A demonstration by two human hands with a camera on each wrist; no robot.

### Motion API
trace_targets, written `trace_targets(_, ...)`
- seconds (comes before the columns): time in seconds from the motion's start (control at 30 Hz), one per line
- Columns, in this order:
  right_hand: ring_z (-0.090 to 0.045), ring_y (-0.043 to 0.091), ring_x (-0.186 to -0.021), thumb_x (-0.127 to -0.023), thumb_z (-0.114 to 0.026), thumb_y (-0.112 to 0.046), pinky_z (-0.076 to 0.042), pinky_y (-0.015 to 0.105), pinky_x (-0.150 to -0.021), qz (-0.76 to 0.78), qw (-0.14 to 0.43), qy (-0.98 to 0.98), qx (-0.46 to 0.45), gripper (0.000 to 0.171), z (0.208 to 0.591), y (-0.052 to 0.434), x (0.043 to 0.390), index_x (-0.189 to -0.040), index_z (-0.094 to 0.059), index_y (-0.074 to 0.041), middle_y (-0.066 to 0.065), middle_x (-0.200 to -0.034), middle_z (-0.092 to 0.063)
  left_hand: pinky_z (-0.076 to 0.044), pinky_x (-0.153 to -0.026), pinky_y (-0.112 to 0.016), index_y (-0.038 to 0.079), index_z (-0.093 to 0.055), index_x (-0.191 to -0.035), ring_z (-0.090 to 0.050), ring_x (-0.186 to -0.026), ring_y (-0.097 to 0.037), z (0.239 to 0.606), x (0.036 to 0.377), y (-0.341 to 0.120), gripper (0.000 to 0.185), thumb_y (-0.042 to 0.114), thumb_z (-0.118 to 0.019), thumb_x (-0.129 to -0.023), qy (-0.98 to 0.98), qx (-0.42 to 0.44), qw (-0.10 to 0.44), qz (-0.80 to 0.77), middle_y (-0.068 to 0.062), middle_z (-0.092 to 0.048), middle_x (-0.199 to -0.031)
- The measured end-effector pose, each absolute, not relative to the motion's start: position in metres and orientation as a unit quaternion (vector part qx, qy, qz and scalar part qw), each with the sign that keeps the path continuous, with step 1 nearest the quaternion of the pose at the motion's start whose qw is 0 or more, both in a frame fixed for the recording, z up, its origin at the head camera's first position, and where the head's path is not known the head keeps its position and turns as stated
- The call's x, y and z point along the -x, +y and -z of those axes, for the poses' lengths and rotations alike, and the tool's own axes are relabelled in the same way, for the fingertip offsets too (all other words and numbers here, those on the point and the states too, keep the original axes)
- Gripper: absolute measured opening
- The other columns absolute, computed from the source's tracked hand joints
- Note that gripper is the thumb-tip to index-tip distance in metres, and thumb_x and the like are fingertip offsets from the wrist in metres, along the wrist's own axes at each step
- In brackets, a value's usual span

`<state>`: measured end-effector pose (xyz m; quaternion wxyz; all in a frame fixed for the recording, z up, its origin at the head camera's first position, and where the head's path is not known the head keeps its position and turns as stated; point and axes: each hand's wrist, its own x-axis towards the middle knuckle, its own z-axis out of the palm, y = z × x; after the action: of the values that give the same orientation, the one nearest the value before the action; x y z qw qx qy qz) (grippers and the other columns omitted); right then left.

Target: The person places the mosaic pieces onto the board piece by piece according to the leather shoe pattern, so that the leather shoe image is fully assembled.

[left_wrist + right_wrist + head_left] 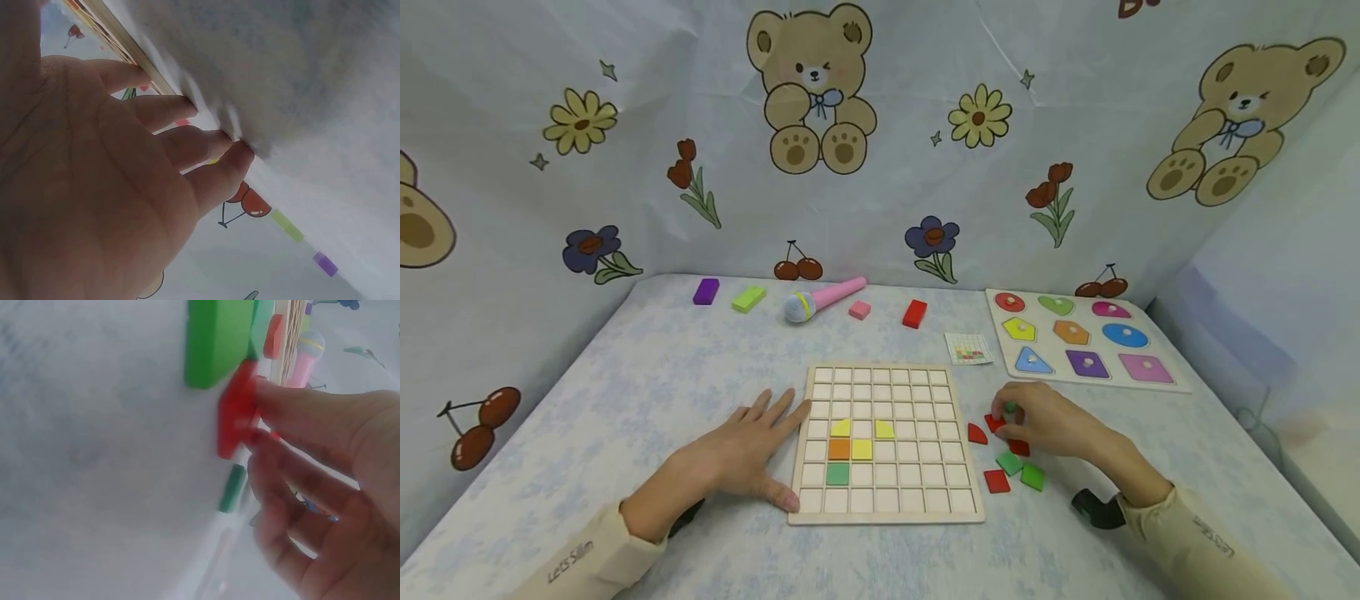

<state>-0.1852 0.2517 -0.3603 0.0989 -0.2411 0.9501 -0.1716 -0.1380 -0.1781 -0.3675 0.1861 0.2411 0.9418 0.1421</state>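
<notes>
The right hand (1047,419) bends its thumb and fingers at a red piece (230,422); whether they pinch it cannot be told. Nearby, right of the gridded board (921,501), lie green pieces (1032,477) and a red square (997,482). The left hand (741,454), fingers spread, touches the board's left edge. Beyond lie a card (967,348), shape puzzle (1090,347) and pink microphone (837,293).
</notes>
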Motion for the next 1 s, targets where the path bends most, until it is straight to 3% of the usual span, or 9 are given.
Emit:
trace_targets(0.33,-0.052,0.006,-0.069,-0.084,-0.082,-0.022,-0.048,0.020,-0.057,0.148,0.089,0.951,0.255,0.018,0.356,0.242,0.182,-0.099,-0.073,-0.020,-0.012,-0.084,-0.063,-0.015,-0.116,-0.070,0.011,-0.015,-0.162,-0.003,-0.152,-0.051,0.367,0.137,-0.179,0.128,0.072,-0.075,-0.067,0.941,-0.242,0.186,-0.145,-0.022,-0.008,-0.167)
trace_targets(1.0,-0.053,0.005,-0.070,-0.089,-0.077,-0.029,-0.045,0.019,-0.063,0.142,0.093,0.900,0.402,0.009,0.353,0.132,0.165,-0.094,-0.072,-0.024,-0.015,-0.089,-0.065,-0.016,-0.115,-0.070,0.011,-0.014,-0.162,-0.003,-0.151,-0.051,0.368,0.137,-0.181,0.128,0.073,-0.074,-0.067,0.940,-0.247,0.185,-0.145,-0.022,-0.007,-0.167)
